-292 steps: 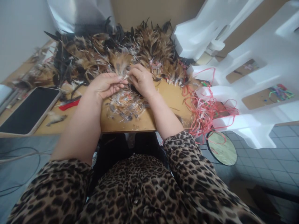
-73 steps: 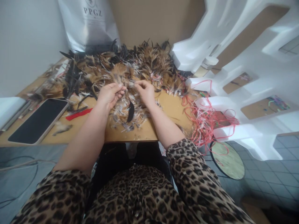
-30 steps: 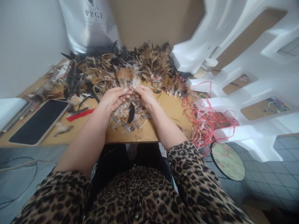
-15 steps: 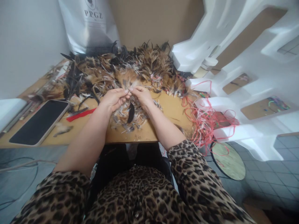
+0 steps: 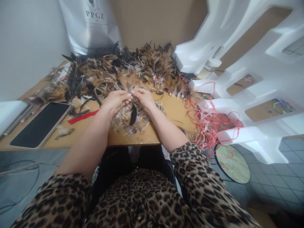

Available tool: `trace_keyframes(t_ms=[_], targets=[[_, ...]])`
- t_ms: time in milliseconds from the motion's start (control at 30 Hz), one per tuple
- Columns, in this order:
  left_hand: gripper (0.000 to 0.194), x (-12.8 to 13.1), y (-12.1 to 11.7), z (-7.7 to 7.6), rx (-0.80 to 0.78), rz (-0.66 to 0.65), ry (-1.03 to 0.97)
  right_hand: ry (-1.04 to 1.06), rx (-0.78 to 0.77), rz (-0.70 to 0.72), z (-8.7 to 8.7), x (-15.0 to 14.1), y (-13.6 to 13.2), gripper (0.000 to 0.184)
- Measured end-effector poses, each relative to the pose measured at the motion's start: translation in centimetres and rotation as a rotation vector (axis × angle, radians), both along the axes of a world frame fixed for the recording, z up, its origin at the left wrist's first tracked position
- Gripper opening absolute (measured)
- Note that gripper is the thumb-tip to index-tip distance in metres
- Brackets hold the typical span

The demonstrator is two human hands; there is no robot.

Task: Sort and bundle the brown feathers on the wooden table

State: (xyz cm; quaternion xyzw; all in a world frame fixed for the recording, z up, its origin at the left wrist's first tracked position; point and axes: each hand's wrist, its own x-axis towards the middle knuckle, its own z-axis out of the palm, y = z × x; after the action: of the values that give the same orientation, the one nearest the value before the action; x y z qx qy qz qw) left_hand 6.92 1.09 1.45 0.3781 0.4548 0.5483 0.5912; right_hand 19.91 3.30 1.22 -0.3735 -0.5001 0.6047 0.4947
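My left hand [image 5: 118, 100] and my right hand [image 5: 143, 98] meet fingertip to fingertip over the wooden table. Both are closed in a pinch. Brown feathers [image 5: 128, 83] rise from between the fingertips; how many are held is hard to make out against the pile behind. Just beyond my hands spreads a large heap of brown and black feathers [image 5: 155, 61]. Below my fingers lies a scatter of small feather scraps [image 5: 125, 118], with one curved black feather [image 5: 133, 115] on top of it.
A phone [image 5: 41, 123] and a red strip [image 5: 82, 117] lie to the left. Tangled red and white string [image 5: 209, 123] hangs over the right edge, against a white plastic chair [image 5: 239, 136]. A white bag [image 5: 95, 34] stands behind the heap. The table [image 5: 174, 106] ends near my lap.
The tuft between my fingertips looks narrower and less fanned out than before. My right fingertips have shifted very slightly left; both hands otherwise stay in place.
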Motion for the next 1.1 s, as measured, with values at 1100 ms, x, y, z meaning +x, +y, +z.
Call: trace_keyframes(t_ms=[1100], targets=[[0.008, -0.24, -0.08, 0.09, 0.017, -0.049, 0.056, -0.021, 0.063, -0.026, 0.15, 0.3, 0.13, 0.028]])
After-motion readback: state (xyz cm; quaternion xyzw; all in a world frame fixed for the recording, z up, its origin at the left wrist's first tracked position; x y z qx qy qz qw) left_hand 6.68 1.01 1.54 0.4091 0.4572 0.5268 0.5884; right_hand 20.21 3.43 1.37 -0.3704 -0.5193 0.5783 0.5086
